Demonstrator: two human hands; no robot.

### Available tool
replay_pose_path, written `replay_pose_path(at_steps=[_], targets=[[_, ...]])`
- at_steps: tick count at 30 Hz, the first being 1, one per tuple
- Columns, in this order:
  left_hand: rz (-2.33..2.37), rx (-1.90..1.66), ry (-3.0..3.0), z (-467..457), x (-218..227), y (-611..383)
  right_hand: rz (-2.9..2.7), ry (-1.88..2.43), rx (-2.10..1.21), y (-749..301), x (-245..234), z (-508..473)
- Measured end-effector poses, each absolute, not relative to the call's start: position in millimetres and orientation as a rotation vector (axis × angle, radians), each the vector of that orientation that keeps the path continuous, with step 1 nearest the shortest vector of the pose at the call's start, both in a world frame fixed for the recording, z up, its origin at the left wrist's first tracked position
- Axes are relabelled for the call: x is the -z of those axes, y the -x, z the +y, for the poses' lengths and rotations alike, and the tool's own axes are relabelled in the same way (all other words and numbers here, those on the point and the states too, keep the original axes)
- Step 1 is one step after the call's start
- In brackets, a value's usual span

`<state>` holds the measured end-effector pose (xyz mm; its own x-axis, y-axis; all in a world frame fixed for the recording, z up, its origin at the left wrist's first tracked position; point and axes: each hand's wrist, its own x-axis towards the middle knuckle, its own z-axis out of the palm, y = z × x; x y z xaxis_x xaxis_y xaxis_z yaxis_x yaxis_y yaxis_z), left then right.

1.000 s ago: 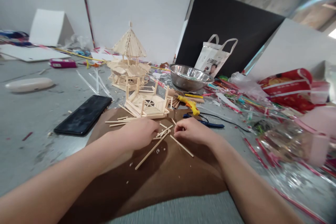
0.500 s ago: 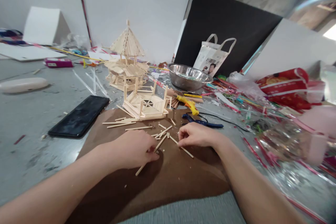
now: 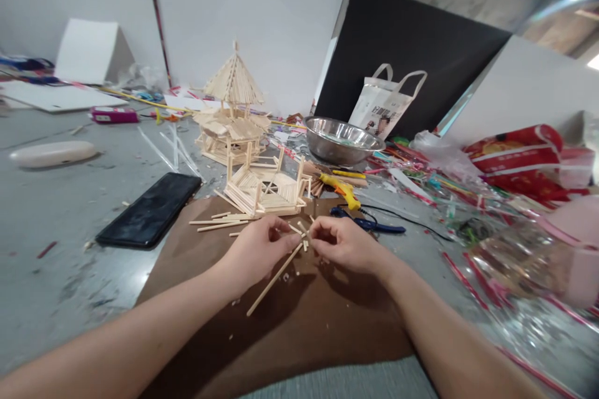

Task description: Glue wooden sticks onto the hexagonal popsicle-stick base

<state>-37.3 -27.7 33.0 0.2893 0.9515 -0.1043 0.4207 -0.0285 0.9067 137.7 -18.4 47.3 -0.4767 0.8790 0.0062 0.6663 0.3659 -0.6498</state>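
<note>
My left hand (image 3: pixel 259 249) is over the brown mat, thumb and forefinger closing near a small pile of short wooden sticks (image 3: pixel 305 243); what lies between the fingertips is hidden. Beneath its thumb, a long thin wooden stick (image 3: pixel 274 282) lies slanting on the mat. Close by on the right, my right hand (image 3: pixel 344 244) has curled, pinched fingers at the same pile, and I cannot make out what they hold. Just behind the hands stands a six-sided frame of wooden sticks (image 3: pixel 266 202) with upright posts. More loose sticks (image 3: pixel 219 222) lie left of it.
Behind the frame rises a stick-built pavilion (image 3: pixel 234 84). A black phone (image 3: pixel 150 211) lies left of the brown mat (image 3: pixel 281 349). To the right are a yellow glue gun (image 3: pixel 344 190), blue-handled pliers (image 3: pixel 374 224), a metal bowl (image 3: pixel 344 148) and scattered plastic strips.
My left hand has moved up and right, away from the long stick, which stays put. My right hand has shifted left; the stick beneath it is no longer visible there. The hands are closer together.
</note>
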Motion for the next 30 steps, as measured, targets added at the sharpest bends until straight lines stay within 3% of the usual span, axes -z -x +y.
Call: replay_pose_path(at_steps=[6, 16, 30], targets=[[0.967, -0.839, -1.070, -24.5, -19.4, 32.4, -2.067, 1.208, -1.011, -124.6, -31.1, -16.3], [1.038, -1.008, -0.829, -16.5, -18.4, 34.3, -1.060, 1.110, -1.795, -121.6, -10.2, -3.3], [0.982, -0.893, -0.702, -15.0, -14.3, 33.9, -0.785, 1.231, -1.673, -107.5, -15.0, 16.5]])
